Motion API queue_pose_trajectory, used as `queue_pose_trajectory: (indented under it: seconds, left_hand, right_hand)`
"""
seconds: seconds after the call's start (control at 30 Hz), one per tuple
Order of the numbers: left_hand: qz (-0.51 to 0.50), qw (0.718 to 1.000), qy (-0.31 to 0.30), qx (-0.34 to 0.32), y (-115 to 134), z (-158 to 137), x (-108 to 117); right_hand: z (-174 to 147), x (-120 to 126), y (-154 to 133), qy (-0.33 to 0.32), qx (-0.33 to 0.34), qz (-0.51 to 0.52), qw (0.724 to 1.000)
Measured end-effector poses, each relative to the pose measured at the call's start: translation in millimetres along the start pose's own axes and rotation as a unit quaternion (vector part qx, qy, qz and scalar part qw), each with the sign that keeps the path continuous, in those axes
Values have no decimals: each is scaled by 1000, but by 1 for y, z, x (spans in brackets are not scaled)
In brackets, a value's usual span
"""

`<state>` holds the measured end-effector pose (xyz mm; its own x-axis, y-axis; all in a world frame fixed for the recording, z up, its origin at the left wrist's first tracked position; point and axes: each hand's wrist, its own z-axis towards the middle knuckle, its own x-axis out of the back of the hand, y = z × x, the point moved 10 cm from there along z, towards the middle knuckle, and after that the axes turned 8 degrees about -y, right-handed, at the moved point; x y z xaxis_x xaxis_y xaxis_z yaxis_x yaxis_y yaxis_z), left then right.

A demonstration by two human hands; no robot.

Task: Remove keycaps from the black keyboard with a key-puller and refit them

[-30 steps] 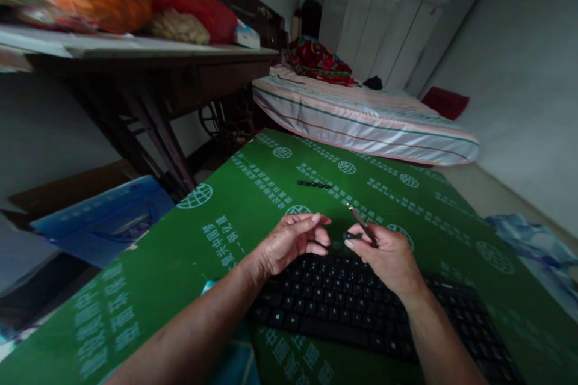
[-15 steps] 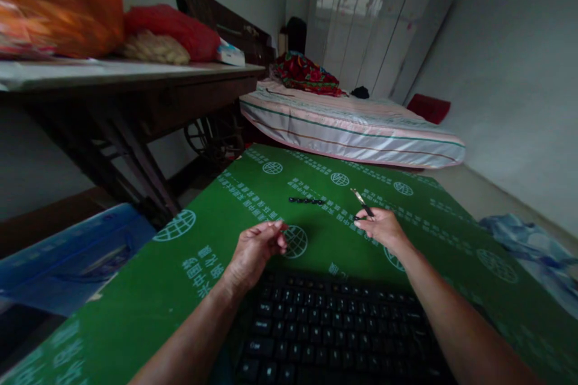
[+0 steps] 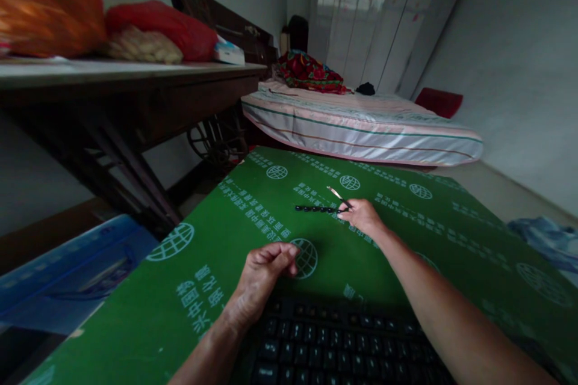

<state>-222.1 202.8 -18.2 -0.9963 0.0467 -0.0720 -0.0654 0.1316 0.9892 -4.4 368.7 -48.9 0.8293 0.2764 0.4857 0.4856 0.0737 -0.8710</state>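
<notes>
My right hand (image 3: 363, 215) is closed on a slim tool (image 3: 339, 196) with a dark handle and a pale metal tip, which points up and to the left. Its fingertips are at the right end of a row of small black pieces (image 3: 315, 209) that look like keycaps, lying on the green board (image 3: 235, 216). Whether a piece is pinched there I cannot tell. My left hand (image 3: 268, 264) rests curled above the board, thumb against the fingers, with nothing showing in it. Nearest me lies a black keyboard (image 3: 334, 337), partly under my forearms and cut off by the lower edge.
A striped bed (image 3: 361, 132) stands beyond the board. To the left are a sewing-machine table (image 3: 203, 81) bearing an orange bag (image 3: 49, 6) and a red bag (image 3: 167, 27), and a blue plastic bin (image 3: 81, 277) below. Bluish cloth (image 3: 546, 246) lies at the right.
My right hand has moved left with the tool, from beside the row to its right end. My left hand has curled tighter. The view has shifted slightly.
</notes>
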Motion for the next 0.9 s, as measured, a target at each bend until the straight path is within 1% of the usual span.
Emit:
queue_pose_trajectory:
  seconds: [0.13,0.4,0.57,0.9]
  left_hand:
    - [13,1000,-4,5,3,-1,-3]
    - [20,1000,-7,3,4,-1,-4]
    - [22,1000,-20,6,0,1,-5]
    - [21,1000,-10,8,0,0,-4]
  right_hand:
    - [8,-2,2,-4,7,-30,1000]
    - [11,-2,1,-5,15,-67,998]
    - [13,-4,3,-6,18,-74,997]
    - [12,-5,0,-16,12,-66,998]
